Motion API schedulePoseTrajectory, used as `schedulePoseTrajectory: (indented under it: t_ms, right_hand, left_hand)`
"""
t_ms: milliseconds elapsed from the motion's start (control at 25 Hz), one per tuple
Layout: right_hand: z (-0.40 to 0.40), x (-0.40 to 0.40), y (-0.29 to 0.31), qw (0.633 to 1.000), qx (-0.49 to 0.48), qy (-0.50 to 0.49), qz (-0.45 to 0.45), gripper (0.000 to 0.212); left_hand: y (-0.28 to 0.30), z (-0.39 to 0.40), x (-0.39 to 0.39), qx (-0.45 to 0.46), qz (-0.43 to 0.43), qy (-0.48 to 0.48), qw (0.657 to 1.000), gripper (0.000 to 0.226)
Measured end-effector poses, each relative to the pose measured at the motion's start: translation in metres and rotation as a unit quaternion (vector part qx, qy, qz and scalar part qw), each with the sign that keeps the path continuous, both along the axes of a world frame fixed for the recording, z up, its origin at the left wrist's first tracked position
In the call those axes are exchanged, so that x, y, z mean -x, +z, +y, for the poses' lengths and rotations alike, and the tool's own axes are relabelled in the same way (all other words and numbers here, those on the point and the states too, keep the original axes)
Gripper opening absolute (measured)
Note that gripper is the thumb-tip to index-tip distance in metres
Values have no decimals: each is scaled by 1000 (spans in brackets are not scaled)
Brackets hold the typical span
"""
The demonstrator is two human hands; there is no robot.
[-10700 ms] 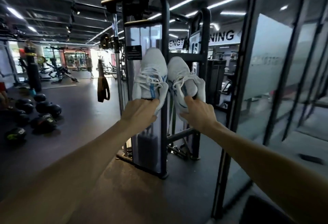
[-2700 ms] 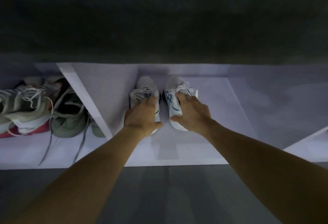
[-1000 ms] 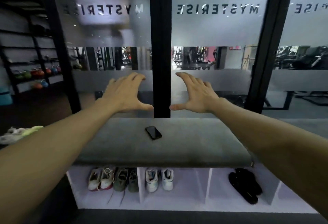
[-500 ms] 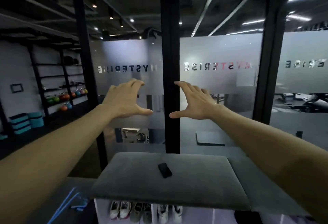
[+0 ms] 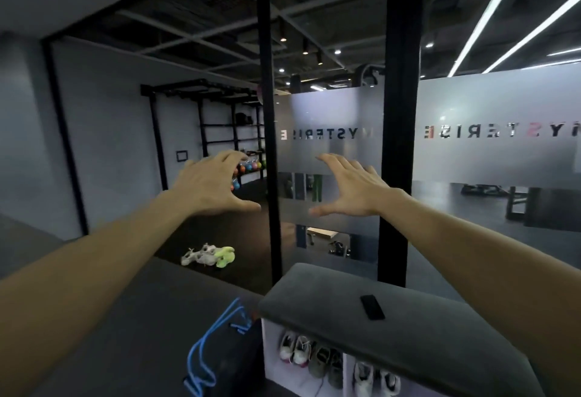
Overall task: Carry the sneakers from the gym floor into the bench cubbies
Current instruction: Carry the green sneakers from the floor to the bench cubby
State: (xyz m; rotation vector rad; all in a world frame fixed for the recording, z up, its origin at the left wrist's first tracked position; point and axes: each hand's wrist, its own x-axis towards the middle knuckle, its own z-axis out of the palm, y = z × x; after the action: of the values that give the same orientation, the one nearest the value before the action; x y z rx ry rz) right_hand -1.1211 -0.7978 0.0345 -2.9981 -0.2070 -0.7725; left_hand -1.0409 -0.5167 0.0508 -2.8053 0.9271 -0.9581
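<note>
Both my hands are raised in front of me, empty, fingers spread. My left hand (image 5: pixel 210 186) and my right hand (image 5: pixel 350 187) hover at chest height before the glass wall. A grey and neon-green pair of sneakers (image 5: pixel 209 256) lies on the dark gym floor beyond my left forearm. Lower right stands the bench (image 5: pixel 317 290) with a grey cushion. In its left cubby are a white-and-pink pair (image 5: pixel 294 351) and an olive pair (image 5: pixel 323 362). The white pair with blue marks (image 5: pixel 375 377) sits in the cubby to the right.
A black phone (image 5: pixel 372 307) lies on the bench cushion. A dark bag with blue cords (image 5: pixel 220 355) sits on the floor left of the bench. Black posts (image 5: pixel 267 145) and frosted glass stand behind the bench. A rack with coloured kettlebells (image 5: pixel 248 165) is far left.
The view has swung left and up from the bench. The neon-green pair on the floor has come into sight. My empty hands stay raised, a little farther apart.
</note>
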Motion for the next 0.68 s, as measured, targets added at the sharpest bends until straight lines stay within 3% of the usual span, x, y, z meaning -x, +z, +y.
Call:
schedulePoseTrajectory:
  t_ms: [320, 680]
  right_hand:
    - [140, -46, -6, 996, -4, 84, 17, 116]
    - [274, -135, -21, 996, -22, 73, 47, 117]
  left_hand:
    - [5, 141, 23, -6, 19, 125, 992, 114]
    - [-7, 283, -45, -10, 60, 133, 989, 111]
